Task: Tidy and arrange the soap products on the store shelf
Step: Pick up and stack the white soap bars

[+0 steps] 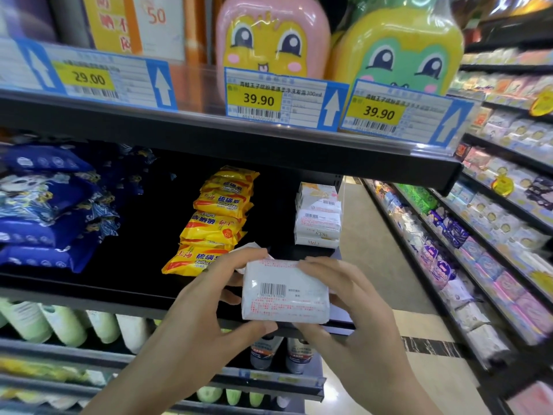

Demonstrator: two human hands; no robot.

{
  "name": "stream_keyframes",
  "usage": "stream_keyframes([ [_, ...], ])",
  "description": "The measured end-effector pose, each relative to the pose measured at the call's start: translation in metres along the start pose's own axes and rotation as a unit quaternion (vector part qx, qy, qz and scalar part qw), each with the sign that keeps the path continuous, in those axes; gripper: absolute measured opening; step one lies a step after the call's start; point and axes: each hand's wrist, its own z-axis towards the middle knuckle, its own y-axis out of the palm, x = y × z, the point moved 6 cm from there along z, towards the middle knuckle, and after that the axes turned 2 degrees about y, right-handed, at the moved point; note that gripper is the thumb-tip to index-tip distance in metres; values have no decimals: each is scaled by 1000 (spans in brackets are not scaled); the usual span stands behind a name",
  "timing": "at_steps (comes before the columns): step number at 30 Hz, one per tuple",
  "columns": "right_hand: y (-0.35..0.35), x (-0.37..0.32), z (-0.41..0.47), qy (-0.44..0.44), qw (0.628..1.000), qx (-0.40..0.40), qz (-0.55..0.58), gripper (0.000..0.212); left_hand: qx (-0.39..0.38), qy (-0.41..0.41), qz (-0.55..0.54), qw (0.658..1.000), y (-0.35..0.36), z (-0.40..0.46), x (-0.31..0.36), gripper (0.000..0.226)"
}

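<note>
Up front, both hands hold one white soap pack (285, 290) in the air just before the front edge of the black shelf (89, 290), near its right end. The left hand (206, 304) grips the pack's left side, fingers curled over the top edge and thumb beneath; the right hand (353, 307) grips its right side the same way. The pack faces the camera with its barcode and red print (too small to read). On the shelf behind, a stack of yellow sulfur soap packs (217, 223) leans near the middle, and a stack of white soap packs (318, 215) stands at the right end. Blue packets (45, 205) are piled at the left.
</note>
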Motion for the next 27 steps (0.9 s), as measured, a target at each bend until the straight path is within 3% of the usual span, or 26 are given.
stream_keyframes([
  [4, 3, 2, -1, 48, 995, -27, 79, 62, -2, 13, 25, 1000, 0, -1, 0, 89],
  [12, 11, 6, -5, 144, 970, -85, 178, 62, 45, 92, 70, 992, -9, 3, 13, 63],
  [16, 11, 7, -6, 168, 967, -94, 169, 59, 55, 85, 73, 992, -10, 0, 17, 47],
  [19, 11, 7, -6, 189, 960, -108, 174, 57, 14, 57, 65, 996, -8, 14, 9, 36],
  [22, 10, 8, -8, 206, 955, -128, 169, 53, -8, -4, 2, 1000, -3, 14, -1, 37],
  [27, 6, 6, -10, 198, 962, -124, 143, 50, 8, -12, -20, 1000, 4, -2, 1, 46],
])
